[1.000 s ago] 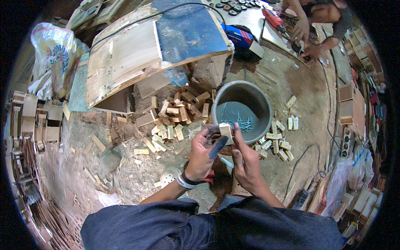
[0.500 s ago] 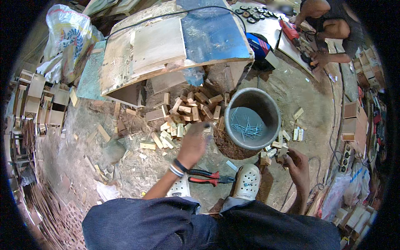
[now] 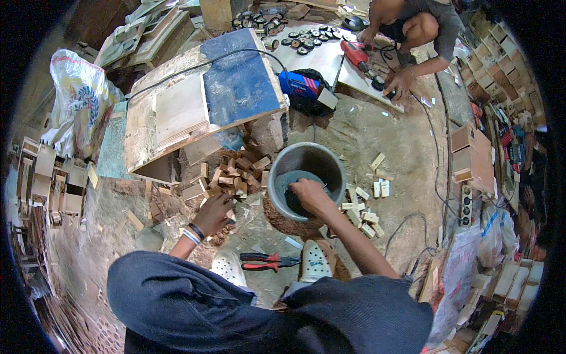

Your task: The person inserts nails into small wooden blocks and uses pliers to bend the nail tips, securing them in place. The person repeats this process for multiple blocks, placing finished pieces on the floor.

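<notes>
Two hands are now held apart: the right hand (image 3: 311, 196), seen half a second ago at the blocks (image 3: 368, 217) right of the bucket (image 3: 303, 156), has been lowered into that bucket, while the left hand (image 3: 213, 216) has been brought over the near edge of the blocks on the other side. The right fingers are pointed down and hidden, so whether anything is gripped cannot be told. The left fingers are loosely bent and partly spread; whether anything is held by them cannot be told either. Thin, pale blue nails (image 3: 323, 186) are mostly covered by the right hand inside the bucket. The blocks, short and pale or brown, are too overlapped to be counted. One grey bucket, one pair of pliers (image 3: 276, 260) and two white shoes (image 3: 316, 262) are counted on the floor (image 3: 365, 133).
</notes>
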